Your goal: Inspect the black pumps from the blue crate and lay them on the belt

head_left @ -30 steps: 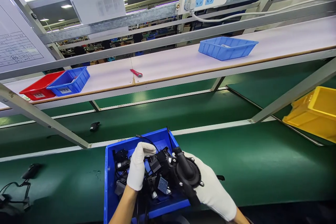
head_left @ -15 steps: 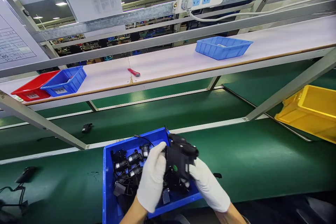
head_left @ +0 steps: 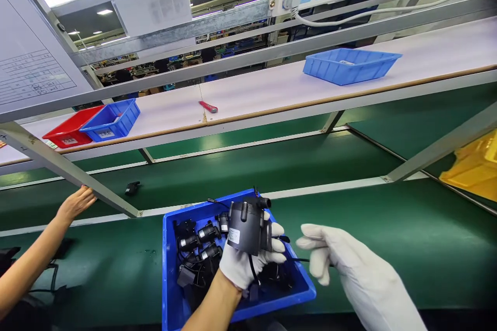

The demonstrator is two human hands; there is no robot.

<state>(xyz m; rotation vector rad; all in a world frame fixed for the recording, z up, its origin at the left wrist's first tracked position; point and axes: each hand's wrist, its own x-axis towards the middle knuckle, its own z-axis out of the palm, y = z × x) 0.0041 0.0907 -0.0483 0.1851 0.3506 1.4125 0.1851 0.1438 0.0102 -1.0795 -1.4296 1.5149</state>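
Over a blue bin [head_left: 166, 269] on the green worktop [head_left: 380, 264], seen from the head camera, a white-gloved left hand [head_left: 236, 267] grasps a black pump [head_left: 245, 227] from beneath, its fingers curled around one side. A white label [head_left: 234, 236] on the pump faces the camera. The gloved right hand [head_left: 349, 258] is beside the bin, fingers loosely parted and nothing visibly gripped; a dark cable [head_left: 298, 259] reaches toward its fingertips, but whether they touch cannot be told. Other black units [head_left: 207, 232] lie in the bin, below the pump.

The step in hand looks like holding and turning the pump one-handed. Any further move seems to call for a steady left hand and care that the cables do not snag on the bin's rim.

Half a second earlier, both gloved hands were at the pump; now the right is apart from it, and the label has come into view. Another person's bare hand [head_left: 78, 201] has also appeared at far left, by a slanting metal post [head_left: 50, 160].
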